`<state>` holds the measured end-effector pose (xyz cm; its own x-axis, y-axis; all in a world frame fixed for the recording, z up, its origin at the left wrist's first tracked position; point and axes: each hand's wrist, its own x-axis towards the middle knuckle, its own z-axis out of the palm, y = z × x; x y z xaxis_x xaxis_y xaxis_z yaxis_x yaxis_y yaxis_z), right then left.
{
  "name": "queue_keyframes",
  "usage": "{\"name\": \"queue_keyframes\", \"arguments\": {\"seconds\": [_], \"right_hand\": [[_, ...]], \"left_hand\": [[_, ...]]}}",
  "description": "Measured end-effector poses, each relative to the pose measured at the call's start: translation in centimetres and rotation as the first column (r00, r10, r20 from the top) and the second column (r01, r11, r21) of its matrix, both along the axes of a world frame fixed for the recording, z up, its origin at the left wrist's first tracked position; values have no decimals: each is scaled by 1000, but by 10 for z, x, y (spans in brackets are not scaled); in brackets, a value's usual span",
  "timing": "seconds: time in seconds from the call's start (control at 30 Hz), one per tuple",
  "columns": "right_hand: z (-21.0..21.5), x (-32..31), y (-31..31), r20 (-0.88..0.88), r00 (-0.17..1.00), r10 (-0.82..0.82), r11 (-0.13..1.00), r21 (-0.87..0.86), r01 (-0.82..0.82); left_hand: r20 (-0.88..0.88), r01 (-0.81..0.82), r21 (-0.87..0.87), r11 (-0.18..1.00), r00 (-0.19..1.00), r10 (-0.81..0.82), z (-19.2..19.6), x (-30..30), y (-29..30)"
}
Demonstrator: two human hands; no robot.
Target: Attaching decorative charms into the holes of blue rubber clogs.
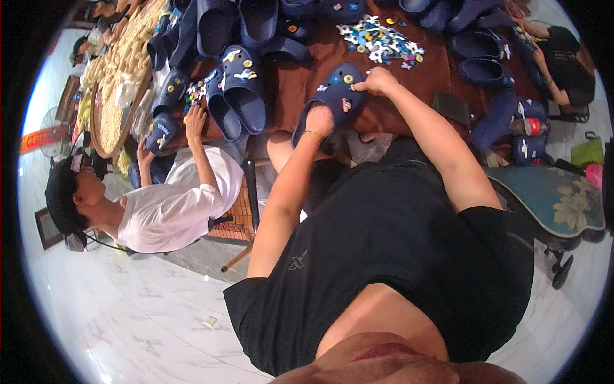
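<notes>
A navy clog (344, 78) lies tilted at the table's near edge in front of me, with several small charms on its upper, one of them a round yellow one. My left hand (320, 120) reaches into its foot opening and holds it, with the fingers hidden inside. At the clog's right side is my right hand (382, 82), its fingers curled and the thumb side touching the upper. Whether a small charm is between those fingers is hidden. Beyond the clog is a loose heap of white, blue and yellow charms (378, 43).
Navy clogs (244, 89) stand left and behind on the brown cloth (427, 80). A co-worker in a white shirt (176, 198) sits at my left, holding a decorated clog (162, 132). Another person (563, 67) sits at far right. A blue-green chair (556, 195) stands at right.
</notes>
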<state>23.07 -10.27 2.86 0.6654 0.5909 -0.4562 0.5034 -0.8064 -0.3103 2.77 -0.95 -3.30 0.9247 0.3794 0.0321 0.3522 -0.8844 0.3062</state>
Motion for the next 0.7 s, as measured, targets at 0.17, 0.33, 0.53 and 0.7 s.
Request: {"name": "queue_keyframes", "arguments": {"seconds": [0.17,0.33,0.53,0.7], "right_hand": [[-3,-3,-10,-167,985,-52,973,211,87],[27,-15,9,-173,984,-46,999,-27,42],[45,-17,19,-189,981,-44,987,-162,13],[43,-17,24,-90,996,24,985,-167,-39]], "left_hand": [[-26,-3,22,1000,1000,3,0,1,3],[9,-6,50,999,1000,6,0,-1,0],[-38,-36,-40,999,999,34,3,1,-2],[62,-6,18,1000,998,5,-7,3,3]]}}
